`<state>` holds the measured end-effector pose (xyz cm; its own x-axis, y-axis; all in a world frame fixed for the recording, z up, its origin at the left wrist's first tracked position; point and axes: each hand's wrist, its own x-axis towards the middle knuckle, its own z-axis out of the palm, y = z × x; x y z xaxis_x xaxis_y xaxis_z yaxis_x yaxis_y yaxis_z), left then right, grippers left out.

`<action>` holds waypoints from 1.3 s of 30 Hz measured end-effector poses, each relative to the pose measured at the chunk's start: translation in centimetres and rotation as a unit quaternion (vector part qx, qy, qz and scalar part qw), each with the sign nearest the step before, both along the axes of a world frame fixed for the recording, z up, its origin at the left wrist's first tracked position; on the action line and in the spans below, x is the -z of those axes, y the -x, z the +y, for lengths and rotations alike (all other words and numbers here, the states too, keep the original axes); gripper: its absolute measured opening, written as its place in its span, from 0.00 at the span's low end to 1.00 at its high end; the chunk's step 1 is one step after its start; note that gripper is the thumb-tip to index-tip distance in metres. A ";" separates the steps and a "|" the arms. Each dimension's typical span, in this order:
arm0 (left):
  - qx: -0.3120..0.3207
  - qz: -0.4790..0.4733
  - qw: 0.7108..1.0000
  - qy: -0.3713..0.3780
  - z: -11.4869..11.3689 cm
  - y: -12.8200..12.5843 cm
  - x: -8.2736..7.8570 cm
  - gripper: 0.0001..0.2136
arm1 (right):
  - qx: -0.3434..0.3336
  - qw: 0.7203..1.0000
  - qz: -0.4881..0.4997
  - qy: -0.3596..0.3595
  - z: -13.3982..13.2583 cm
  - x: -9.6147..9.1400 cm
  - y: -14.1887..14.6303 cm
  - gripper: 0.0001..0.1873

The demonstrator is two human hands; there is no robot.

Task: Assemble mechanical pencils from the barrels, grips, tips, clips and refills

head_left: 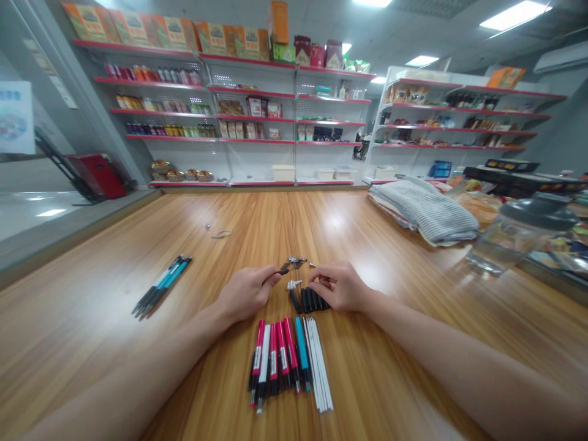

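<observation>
My left hand is closed in a pinch on a small dark pen part near a little heap of metal springs. My right hand rests with fingers curled over a row of black pen grips; what it pinches is too small to name. Small white pen tips lie between the hands. Just in front of me lie several red pen barrels, one blue barrel and a bundle of white refills.
Assembled blue pens lie to the left on the wooden table. Folded striped cloth and a clear jar with a grey lid stand at the right. Store shelves line the back wall.
</observation>
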<state>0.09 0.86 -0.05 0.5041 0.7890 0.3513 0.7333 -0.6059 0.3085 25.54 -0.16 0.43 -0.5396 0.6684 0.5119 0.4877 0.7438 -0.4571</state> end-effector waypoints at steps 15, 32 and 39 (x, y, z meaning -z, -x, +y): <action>-0.011 -0.041 0.999 0.018 -0.4 0.4 -0.1 0.10 | 0.159 0.981 0.099 0.047 3.5 1.2 0.2 0.09; -0.002 -0.052 0.999 0.004 -0.4 0.0 0.3 0.11 | 0.158 0.984 -0.047 0.061 4.4 1.6 0.0 0.04; 0.079 -0.065 0.995 -0.009 -0.3 0.3 0.3 0.13 | 0.143 0.989 -0.047 0.014 3.6 1.2 -0.2 0.05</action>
